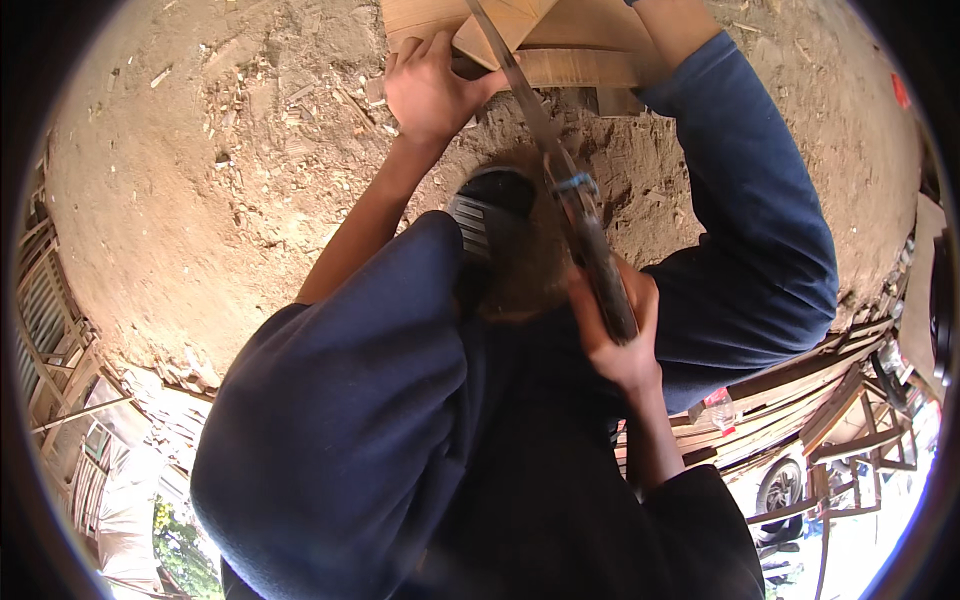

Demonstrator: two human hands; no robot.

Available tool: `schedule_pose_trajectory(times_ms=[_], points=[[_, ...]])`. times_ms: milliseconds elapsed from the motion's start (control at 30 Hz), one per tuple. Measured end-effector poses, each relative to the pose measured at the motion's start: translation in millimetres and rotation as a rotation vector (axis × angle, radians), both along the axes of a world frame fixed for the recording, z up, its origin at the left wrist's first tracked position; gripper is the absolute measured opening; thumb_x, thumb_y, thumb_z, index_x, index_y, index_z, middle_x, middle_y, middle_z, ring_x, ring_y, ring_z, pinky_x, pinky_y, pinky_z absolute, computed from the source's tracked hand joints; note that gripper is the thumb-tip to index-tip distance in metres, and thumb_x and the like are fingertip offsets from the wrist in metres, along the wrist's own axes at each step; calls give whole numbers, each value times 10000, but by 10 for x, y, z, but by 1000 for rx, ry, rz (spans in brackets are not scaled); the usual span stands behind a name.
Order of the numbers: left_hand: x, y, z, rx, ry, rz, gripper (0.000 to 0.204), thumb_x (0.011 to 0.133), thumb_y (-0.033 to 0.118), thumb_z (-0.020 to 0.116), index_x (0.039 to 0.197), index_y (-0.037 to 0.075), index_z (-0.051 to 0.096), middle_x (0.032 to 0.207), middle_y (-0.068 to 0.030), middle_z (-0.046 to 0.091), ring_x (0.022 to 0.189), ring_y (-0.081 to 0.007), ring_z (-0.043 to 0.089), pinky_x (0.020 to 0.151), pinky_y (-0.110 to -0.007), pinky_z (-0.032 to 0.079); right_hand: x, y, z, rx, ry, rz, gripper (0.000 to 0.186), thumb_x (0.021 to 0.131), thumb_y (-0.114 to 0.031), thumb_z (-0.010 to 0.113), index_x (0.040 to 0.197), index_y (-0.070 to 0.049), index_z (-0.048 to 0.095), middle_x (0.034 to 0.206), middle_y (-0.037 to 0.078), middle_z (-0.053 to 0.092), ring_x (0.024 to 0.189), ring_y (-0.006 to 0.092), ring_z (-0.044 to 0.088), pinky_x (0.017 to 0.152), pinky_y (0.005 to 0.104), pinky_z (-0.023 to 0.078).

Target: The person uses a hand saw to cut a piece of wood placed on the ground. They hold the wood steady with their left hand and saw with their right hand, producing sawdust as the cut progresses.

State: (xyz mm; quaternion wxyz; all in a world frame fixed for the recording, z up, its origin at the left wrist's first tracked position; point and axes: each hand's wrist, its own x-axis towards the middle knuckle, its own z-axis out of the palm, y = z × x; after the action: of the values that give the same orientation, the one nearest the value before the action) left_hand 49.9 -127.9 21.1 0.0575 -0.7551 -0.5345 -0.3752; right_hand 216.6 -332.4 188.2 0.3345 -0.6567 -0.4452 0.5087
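Dirt ground (240, 210); two hands (432, 92) (645, 320): left on wood (580, 68), right gripping one bladed tool (580, 205)

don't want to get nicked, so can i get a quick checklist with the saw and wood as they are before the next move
1. Right hand around the saw handle: ok, wrapped on it.
2. Left hand on the wood: ok, at its left part.
3. Left fingers well clear of the blade: not ok, the thumb looks right beside it.
4. Blade touching the wood: cannot tell, they overlap in this single view.
5. Far end of the blade in sight: not ok, it runs off the top edge.
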Motion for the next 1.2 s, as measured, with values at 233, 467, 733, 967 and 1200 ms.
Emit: schedule_pose_trajectory(times_ms=[233,467,733,967,1200], points=[[0,7,-4,-87,15,-16,741,572,671,819,960,51,704,650,-83,638,620,-243,646,545,-365,516,-98,105,-67,-5,-5,-40,94,889,-47,637,828,12,597,604,43,532,553,61,501,496,281,407],[47,-4,-49,-81,-59,5,777,555,744,778,862,35,698,627,-100,629,621,-271,634,577,-382,520,-118,325,-187,58,22,-18,65,880,-39,629,861,22,616,615,68,552,563,79,532,502,285,425],[-8,-9,34,-52,-9,-2,706,581,619,854,1027,90,714,661,-83,635,606,-239,645,533,-365,528,-48,43,-56,53,-34,-3,54,876,-31,619,889,21,617,622,73,558,570,88,538,524,305,446],[21,76,-103,-66,-59,-36,781,546,765,758,844,46,689,635,-100,620,655,-281,634,603,-396,508,-129,158,-97,17,-3,-40,56,872,-34,629,866,18,611,625,75,558,597,85,556,536,297,446],[48,-15,-15,-116,-78,-5,757,564,744,768,864,53,692,639,-93,621,659,-274,636,597,-393,506,-198,266,-123,34,-18,-44,88,877,-53,640,832,9,597,626,78,552,570,91,515,527,309,433]])
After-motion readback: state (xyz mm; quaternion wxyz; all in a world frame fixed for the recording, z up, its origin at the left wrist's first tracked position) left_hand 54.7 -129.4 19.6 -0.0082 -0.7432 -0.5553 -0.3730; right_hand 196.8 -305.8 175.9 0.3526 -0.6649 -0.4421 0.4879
